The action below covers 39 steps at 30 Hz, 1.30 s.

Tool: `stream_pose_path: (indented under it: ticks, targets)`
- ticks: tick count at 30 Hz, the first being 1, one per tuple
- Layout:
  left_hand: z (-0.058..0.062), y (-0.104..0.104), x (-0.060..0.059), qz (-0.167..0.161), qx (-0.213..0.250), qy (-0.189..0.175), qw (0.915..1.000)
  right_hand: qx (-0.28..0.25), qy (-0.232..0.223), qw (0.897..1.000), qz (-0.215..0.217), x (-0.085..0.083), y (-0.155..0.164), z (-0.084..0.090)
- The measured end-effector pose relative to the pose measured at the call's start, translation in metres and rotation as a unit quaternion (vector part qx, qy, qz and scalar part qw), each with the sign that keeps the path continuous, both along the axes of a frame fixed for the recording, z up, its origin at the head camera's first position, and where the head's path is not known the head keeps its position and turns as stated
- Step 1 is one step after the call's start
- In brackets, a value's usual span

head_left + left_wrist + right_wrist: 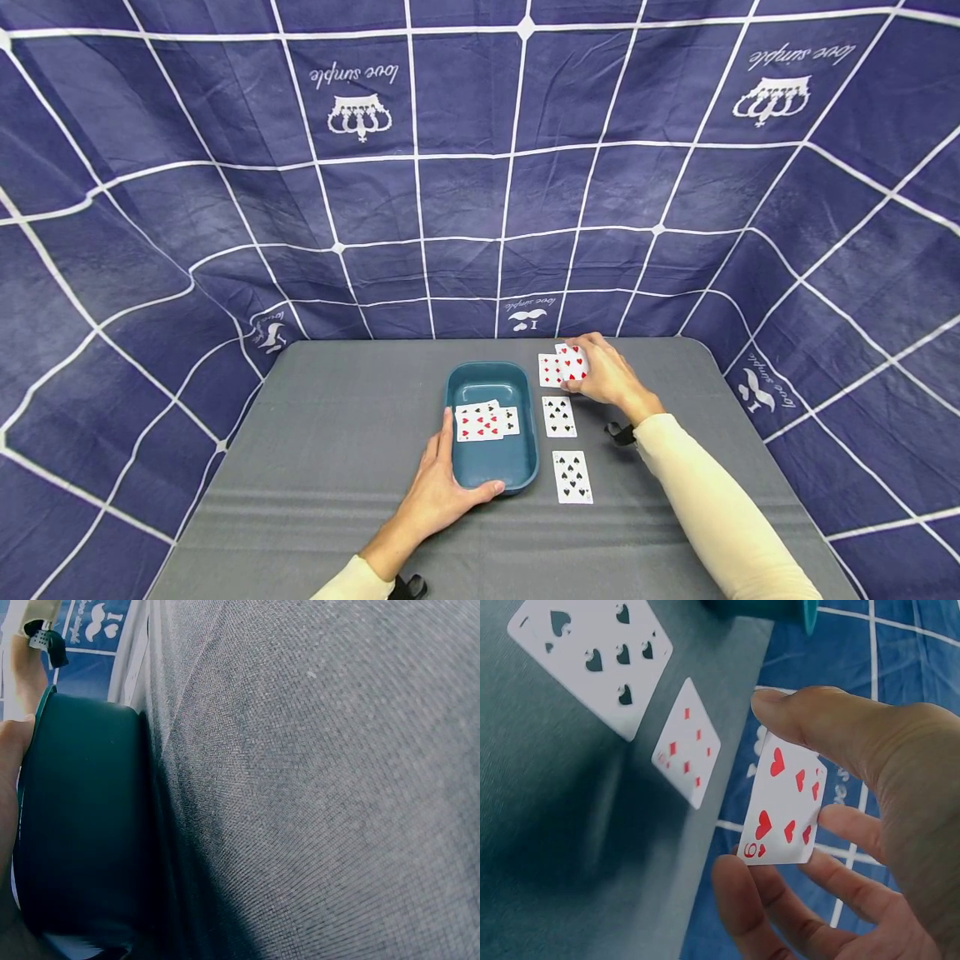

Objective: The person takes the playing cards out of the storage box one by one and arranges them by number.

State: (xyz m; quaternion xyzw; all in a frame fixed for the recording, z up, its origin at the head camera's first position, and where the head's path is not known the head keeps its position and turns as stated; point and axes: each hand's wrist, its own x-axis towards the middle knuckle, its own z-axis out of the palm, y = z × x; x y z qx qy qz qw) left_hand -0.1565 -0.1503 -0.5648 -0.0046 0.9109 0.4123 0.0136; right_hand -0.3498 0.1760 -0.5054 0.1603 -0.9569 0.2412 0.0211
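Note:
My right hand (607, 373) holds a six of hearts (786, 799) by its edges, thumb on one edge and fingertips on the other. In the right wrist view, the card is raised off the table, beyond a six of diamonds (687, 746) lying flat. My left hand (441, 493) grips the near left corner of a dark teal tray (491, 467), its fingers along the left side and thumb on the near rim. Inside the tray, a hearts card (480, 427) overlaps a black-suited card and a clubs card (512, 420). The left wrist view shows the tray's outer wall (86, 817).
Two spades cards, an upper one (558, 417) and a lower one (573, 477), lie face up right of the tray, below the six of diamonds. A grey cloth covers the table (337, 433). Blue cloth with white lines (465, 192) hangs behind and at both sides.

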Motion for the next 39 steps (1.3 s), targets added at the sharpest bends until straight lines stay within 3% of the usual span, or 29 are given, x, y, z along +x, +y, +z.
stream_pose_path:
  ticks: [11,39]
  targets:
    - [0.000,0.000,0.000,-0.001,-0.002,0.007,1.0000,0.014,-0.021,0.999,-0.036,-0.006,0.016,-0.010]
    - [0.001,-0.001,0.001,-0.004,0.005,0.008,0.9999,0.006,-0.042,0.997,-0.069,-0.015,0.040,-0.043]
